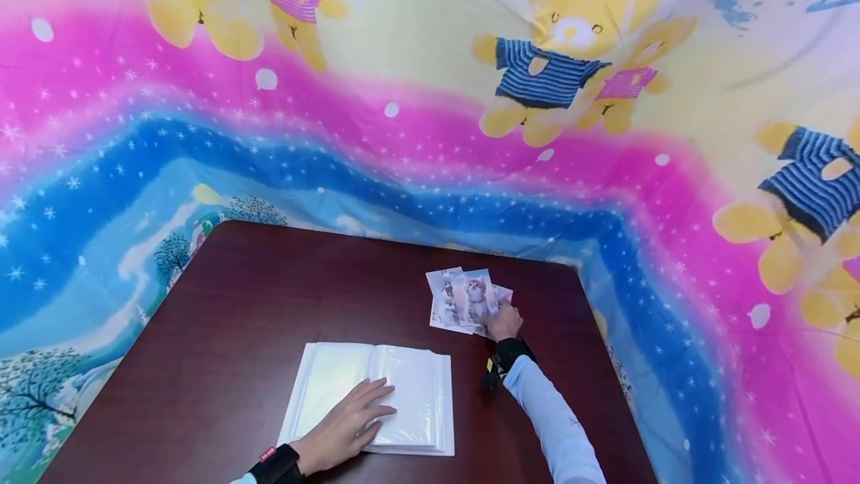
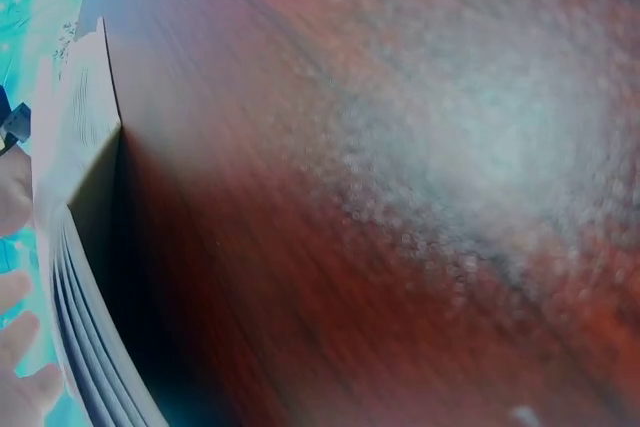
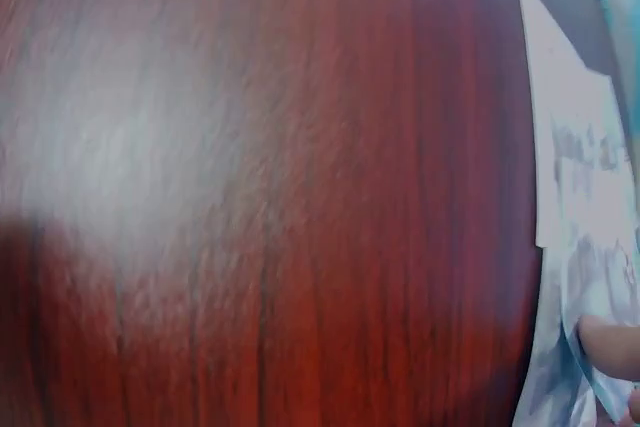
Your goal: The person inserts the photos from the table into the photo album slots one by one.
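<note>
An open photo album (image 1: 411, 405) with clear plastic sleeves over white pages lies near the front of the table. Across its middle fold my left hand (image 1: 344, 423) rests flat with spread fingers. The left wrist view catches the album's page edges (image 2: 85, 297) from the side, with a few fingers at the far left. Farther right, my right hand (image 1: 505, 321) pinches the lower right corner of a kitten picture card (image 1: 474, 291). The right wrist view has the thumb (image 3: 608, 349) on the card, whose edge bends up there. Beneath it fan out other picture cards (image 1: 443, 305).
The dark brown wooden table (image 1: 302, 282) has rounded far corners. Behind it and along both sides hangs a cloth (image 1: 403, 148) printed with teddy bears and snowflakes. A black strap (image 1: 513, 353) wraps the right wrist, and another strap (image 1: 278, 464) the left.
</note>
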`<state>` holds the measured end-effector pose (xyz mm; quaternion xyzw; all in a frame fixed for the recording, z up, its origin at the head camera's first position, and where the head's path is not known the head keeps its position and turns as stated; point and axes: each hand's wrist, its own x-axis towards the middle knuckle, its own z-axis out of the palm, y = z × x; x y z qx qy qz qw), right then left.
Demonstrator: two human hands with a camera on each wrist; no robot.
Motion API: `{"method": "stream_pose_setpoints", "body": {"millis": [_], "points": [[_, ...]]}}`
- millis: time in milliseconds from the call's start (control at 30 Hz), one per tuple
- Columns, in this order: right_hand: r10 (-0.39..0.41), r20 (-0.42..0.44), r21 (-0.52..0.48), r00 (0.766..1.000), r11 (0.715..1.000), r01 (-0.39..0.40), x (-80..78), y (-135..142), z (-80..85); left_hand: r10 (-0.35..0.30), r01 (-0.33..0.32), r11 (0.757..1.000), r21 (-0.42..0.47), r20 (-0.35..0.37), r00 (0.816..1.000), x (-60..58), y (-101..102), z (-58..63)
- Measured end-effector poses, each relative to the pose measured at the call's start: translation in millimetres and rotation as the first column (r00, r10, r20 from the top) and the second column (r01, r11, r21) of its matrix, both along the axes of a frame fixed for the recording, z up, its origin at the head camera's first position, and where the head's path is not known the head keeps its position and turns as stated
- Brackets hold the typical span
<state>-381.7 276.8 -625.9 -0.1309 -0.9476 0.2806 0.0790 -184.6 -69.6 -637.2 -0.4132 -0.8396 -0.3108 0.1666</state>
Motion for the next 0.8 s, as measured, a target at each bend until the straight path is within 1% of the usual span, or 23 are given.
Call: {"method": "stream_pose_setpoints", "body": {"millis": [67,100,167,333,500,600,700,733,800], "points": [[0.009,-0.025,0.034,1.0,0.999,-0.008,1.4,1,2.5,0.014,-0.014,1.0,0.0,0.017,1.0,-0.4,0,0.0],[0.007,-0.027,0.024,1.0,1.0,-0.006,2.6,2,4.9,0.019,-0.019,1.0,0.004,0.024,1.0,-0.8,1,-0.1],[0.005,-0.019,-0.015,1.0,1.0,-0.005,5.0,2,9.8,0.026,-0.027,1.0,0.013,0.032,0.999,-2.1,1,-0.2],[0.037,0.026,-0.145,0.999,0.989,-0.033,12.2,1,20.4,0.021,-0.022,0.999,0.033,0.034,0.999,-7.6,0,0.6],[0.046,0.053,-0.219,0.998,0.975,-0.033,20.5,-1,28.3,0.015,-0.016,1.0,0.011,0.056,0.998,-15.1,2,3.3],[0.044,0.039,-0.252,0.998,0.967,-0.033,26.0,-4,32.7,0.034,-0.034,0.999,0.002,0.076,0.997,-20.7,3,6.7],[0.068,-0.005,-0.329,0.998,0.942,-0.066,33.0,-9,36.9,0.06,-0.065,0.997,0.041,0.127,0.99,-27.9,3,9.5],[0.076,-0.02,-0.364,0.997,0.928,-0.078,36.0,-12,38.3,0.072,-0.081,0.995,0.059,0.147,0.987,-30.4,4,10.2],[0.1,-0.055,-0.451,0.993,0.885,-0.114,42.5,-18,40.8,0.084,-0.108,0.988,0.115,0.196,0.977,-34.9,4,11.1]]}}
